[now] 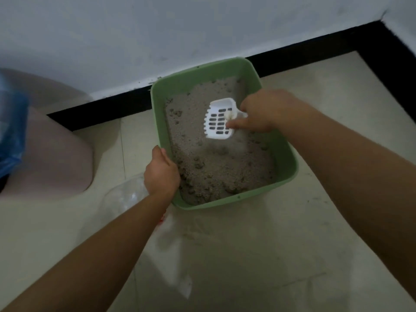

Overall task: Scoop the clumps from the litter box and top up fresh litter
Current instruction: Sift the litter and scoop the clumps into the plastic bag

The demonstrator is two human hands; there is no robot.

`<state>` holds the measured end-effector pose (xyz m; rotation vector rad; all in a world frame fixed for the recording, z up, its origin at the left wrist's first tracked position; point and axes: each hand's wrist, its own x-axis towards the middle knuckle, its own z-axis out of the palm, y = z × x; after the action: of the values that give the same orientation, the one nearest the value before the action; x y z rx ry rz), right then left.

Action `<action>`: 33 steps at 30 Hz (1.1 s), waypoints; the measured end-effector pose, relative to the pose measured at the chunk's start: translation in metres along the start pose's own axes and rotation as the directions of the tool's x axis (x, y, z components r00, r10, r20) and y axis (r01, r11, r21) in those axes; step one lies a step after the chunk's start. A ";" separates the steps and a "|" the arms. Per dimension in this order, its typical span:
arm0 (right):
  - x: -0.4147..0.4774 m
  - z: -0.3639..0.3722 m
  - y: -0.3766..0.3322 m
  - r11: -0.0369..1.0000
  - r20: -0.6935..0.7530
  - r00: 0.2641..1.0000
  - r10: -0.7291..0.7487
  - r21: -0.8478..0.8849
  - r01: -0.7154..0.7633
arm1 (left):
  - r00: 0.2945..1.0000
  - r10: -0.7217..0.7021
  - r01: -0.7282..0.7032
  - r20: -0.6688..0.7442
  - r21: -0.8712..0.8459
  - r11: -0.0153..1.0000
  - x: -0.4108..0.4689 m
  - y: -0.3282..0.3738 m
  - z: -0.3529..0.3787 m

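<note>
The person is reaching both bare arms down to a green litter box [289,154] that is sitting on the pale tiled floor [315,221], its far end close against the black skirting [304,50] of the white wall [157,30]. The left hand [161,174] is gripping the box's left rim, fingers curled over the edge. The right hand [263,111] is wrapping round the handle of a white slotted scoop [219,122], holding it slotted face up over the far half of the grey litter [191,131]; I cannot tell whether its lip is touching the litter. Darker clumps [198,164] are lying in the near part. A clear plastic bottle [126,197] is lying beside the box under the left forearm, and a blue plastic bag [11,131] is hanging at the left edge.
</note>
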<state>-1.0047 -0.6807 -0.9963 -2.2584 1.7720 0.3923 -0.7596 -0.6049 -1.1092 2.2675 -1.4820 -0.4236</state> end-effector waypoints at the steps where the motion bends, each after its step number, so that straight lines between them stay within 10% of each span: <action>1: -0.007 0.003 0.001 0.995 -0.014 0.999 -0.032 -0.091 0.031 | 1.000 -0.010 0.010 0.010 0.006 1.000 0.000 0.002 -0.001; 8: -0.038 0.005 0.016 0.947 0.010 1.000 -0.026 -0.321 0.028 | 0.996 -0.061 0.060 0.067 0.017 0.998 -0.003 0.012 -0.012; 16: -0.053 0.021 0.034 0.790 0.087 0.931 -0.353 -0.506 0.347 | 0.979 -0.160 0.170 0.128 -0.067 0.983 -0.039 0.007 -0.018; 33: -0.025 0.109 -0.011 0.923 0.003 0.923 -0.385 0.025 0.385 | 0.975 -0.195 0.220 0.106 -0.352 0.910 -0.035 -0.005 -0.006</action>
<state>-1.0067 -0.6172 -1.0893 -2.5051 1.2715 0.2969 -0.7666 -0.5702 -1.1055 2.1304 -1.0845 -0.7781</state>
